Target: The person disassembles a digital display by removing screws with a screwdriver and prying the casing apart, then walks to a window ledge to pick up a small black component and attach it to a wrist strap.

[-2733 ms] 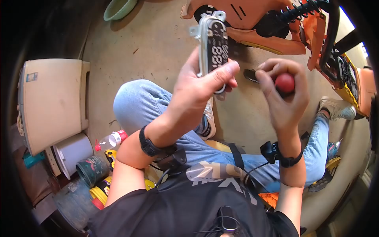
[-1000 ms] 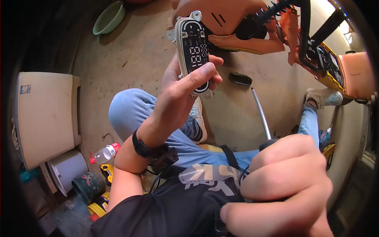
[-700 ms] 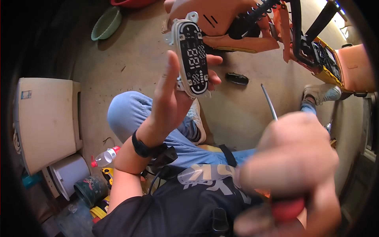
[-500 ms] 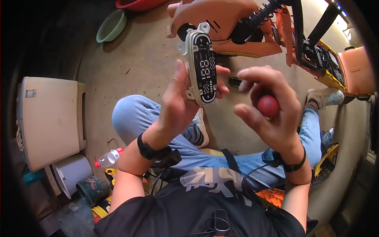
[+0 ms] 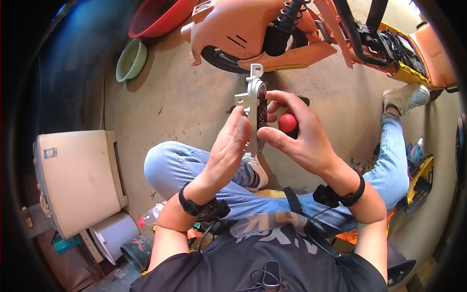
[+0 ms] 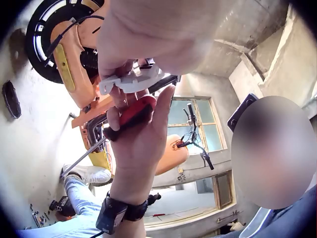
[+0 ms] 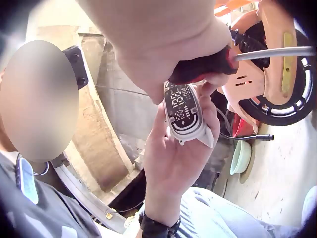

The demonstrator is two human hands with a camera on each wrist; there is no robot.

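Observation:
An oval scooter dashboard display [image 5: 261,112] in a white housing with mounting tabs stands almost edge-on between my hands in the head view. My left hand [image 5: 226,143] holds it from the left; in the right wrist view the lit-style digits of its screen face [image 7: 181,106] show, with fingers around the housing. My right hand [image 5: 309,138] reaches its fingertips to the screen side. Tucked in that same hand is a screwdriver [image 5: 287,121], its red and black handle [image 6: 136,116] across the palm and its metal shaft [image 6: 86,157] pointing away from the display.
An orange scooter [image 5: 233,34] with its wiring exposed stands ahead. A green basin [image 5: 131,61] and a red basin [image 5: 158,19] are at the far left. Left of my legs stand a beige cabinet [image 5: 80,177] and a white bucket [image 5: 113,237]. A dark piece [image 6: 12,99] lies on the floor.
My right hand has come up from the lower right to the display, the screwdriver swung round into its palm. My left hand has turned the display from face-up to nearly edge-on.

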